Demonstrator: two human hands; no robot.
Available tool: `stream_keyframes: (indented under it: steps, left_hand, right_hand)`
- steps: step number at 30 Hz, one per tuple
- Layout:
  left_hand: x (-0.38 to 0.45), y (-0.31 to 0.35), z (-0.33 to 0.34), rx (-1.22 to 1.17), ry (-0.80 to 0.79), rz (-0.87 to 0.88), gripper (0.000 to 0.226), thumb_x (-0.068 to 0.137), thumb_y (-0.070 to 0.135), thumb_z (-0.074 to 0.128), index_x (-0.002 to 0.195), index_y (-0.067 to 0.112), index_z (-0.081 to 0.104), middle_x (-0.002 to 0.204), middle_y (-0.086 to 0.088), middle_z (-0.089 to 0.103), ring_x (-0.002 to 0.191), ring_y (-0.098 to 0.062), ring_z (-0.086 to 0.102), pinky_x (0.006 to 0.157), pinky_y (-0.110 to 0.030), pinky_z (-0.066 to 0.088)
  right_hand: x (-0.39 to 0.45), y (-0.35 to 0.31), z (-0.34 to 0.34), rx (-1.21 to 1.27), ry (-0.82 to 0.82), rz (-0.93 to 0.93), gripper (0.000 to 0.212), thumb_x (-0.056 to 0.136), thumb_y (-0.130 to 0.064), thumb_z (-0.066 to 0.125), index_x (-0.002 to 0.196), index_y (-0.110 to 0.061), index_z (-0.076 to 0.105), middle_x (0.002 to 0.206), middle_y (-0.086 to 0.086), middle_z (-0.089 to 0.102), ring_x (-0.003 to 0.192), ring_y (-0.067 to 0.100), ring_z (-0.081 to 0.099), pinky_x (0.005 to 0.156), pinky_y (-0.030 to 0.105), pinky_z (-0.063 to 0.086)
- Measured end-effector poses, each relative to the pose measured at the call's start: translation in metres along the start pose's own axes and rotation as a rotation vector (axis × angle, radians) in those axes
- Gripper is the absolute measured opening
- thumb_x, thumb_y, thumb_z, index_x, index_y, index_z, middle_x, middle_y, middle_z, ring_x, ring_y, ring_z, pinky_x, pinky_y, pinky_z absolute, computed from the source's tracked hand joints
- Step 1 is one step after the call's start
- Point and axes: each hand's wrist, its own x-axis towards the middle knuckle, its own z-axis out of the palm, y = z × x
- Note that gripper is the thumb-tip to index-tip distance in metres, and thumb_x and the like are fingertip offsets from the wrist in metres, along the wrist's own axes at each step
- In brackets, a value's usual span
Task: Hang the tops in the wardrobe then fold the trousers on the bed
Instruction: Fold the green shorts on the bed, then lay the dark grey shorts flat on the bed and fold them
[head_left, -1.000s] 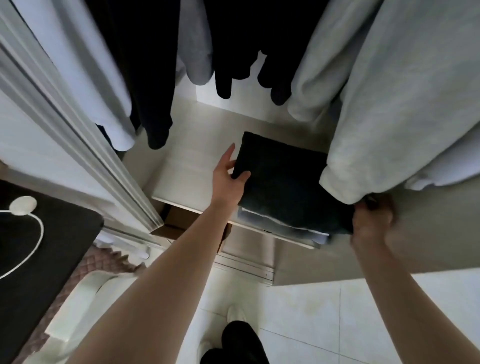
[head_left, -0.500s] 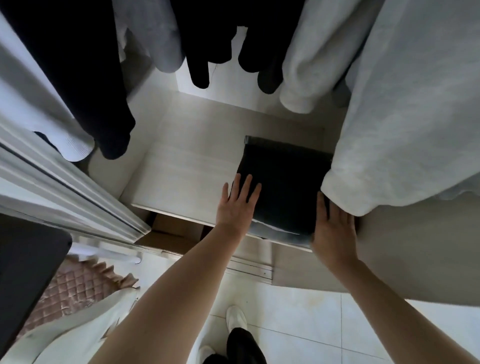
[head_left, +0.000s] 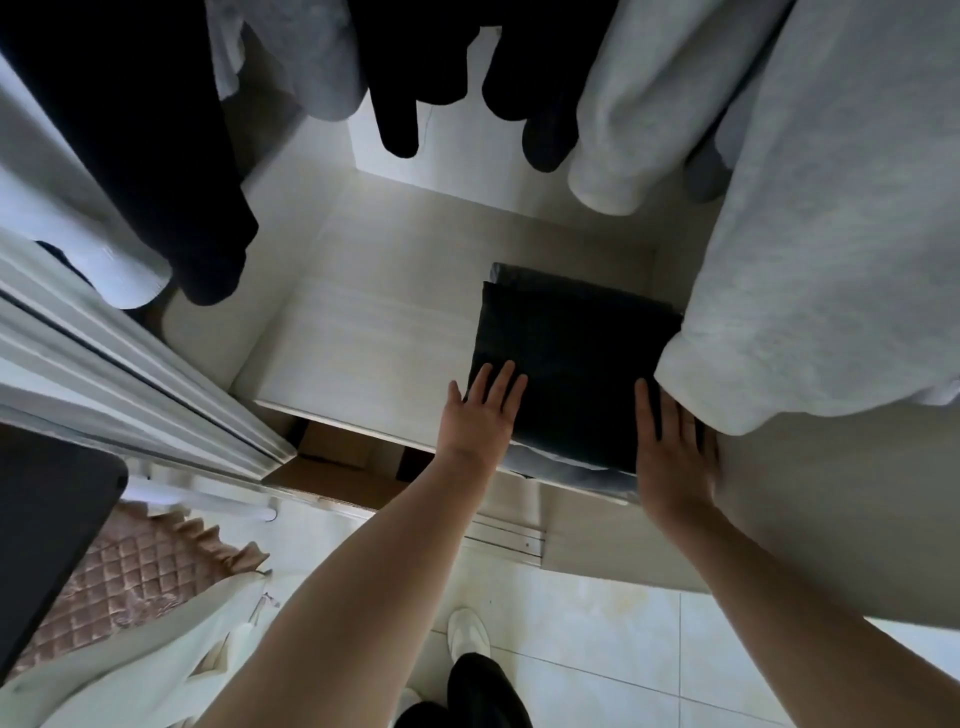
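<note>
Both hands, curled at the stack's edges a second ago, now lie flat, fingers straight: my left hand (head_left: 480, 415) on the near-left corner, my right hand (head_left: 672, 447) at the near-right edge. I judge they are squaring the folded dark trousers (head_left: 576, 358), which sit atop paler folded garments (head_left: 566, 470) on the wardrobe shelf (head_left: 363, 343), not on the bed. Beyond, grey tops (head_left: 810, 208) and dark tops (head_left: 156, 156) hang above. Pale floor tiles (head_left: 597, 623) and a quilted bedspread (head_left: 135, 577) frame the near scene.
</note>
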Motion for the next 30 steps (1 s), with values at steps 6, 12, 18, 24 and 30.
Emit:
stream_keyframes:
  steps: [6, 12, 18, 24, 30]
  left_hand:
    - [-0.031, -0.011, -0.010, -0.030, -0.010, 0.022, 0.081, 0.098, 0.013, 0.049, 0.155, 0.016, -0.008, 0.163, -0.006, -0.015, 0.151, -0.027, -0.006, 0.118, -0.047, 0.024]
    - [-0.093, -0.016, -0.014, -0.125, 0.183, -0.004, 0.062, 0.095, 0.010, 0.050, 0.152, 0.009, 0.025, 0.158, -0.010, 0.027, 0.143, -0.031, 0.032, 0.098, -0.043, 0.050]
    - [-0.193, -0.016, -0.014, -0.397, 0.489, -0.164, 0.037, 0.089, 0.013, 0.061, 0.126, 0.010, 0.062, 0.097, -0.005, 0.074, 0.088, -0.024, 0.069, 0.065, -0.035, 0.061]
    - [-0.316, 0.010, -0.021, -0.617, 0.463, -0.594, 0.032, 0.100, 0.023, 0.047, 0.130, 0.023, 0.059, 0.102, 0.000, 0.072, 0.095, -0.020, 0.066, 0.078, -0.036, 0.057]
    - [-0.426, 0.067, 0.008, -0.885, 0.626, -1.235, 0.021, 0.097, 0.028, 0.052, 0.114, 0.030, 0.065, 0.091, 0.005, 0.072, 0.084, -0.016, 0.067, 0.069, -0.033, 0.055]
  right_hand:
    - [-0.008, -0.009, -0.032, -0.002, -0.099, -0.070, 0.096, 0.059, -0.006, 0.076, 0.145, 0.001, 0.034, 0.143, 0.025, 0.041, 0.130, 0.045, 0.039, 0.105, 0.058, 0.030]
    - [-0.070, -0.041, -0.063, 0.265, -0.052, -0.331, 0.084, 0.067, -0.001, 0.071, 0.143, 0.002, 0.036, 0.147, 0.019, 0.040, 0.133, 0.036, 0.042, 0.104, 0.045, 0.042]
    - [-0.139, -0.078, -0.106, 0.451, -0.106, -0.458, 0.066, 0.080, -0.007, 0.065, 0.141, -0.001, 0.039, 0.139, 0.016, 0.049, 0.128, 0.028, 0.050, 0.104, 0.029, 0.036]
    - [-0.180, -0.114, -0.153, 0.620, -0.209, -0.687, 0.044, 0.096, -0.022, 0.050, 0.139, -0.015, 0.044, 0.133, 0.002, 0.054, 0.123, 0.016, 0.049, 0.097, 0.019, 0.037]
    - [-0.224, -0.143, -0.182, 0.685, -0.304, -1.045, 0.035, 0.098, -0.032, 0.044, 0.131, -0.020, 0.051, 0.123, -0.005, 0.057, 0.108, 0.010, 0.058, 0.088, 0.020, 0.047]
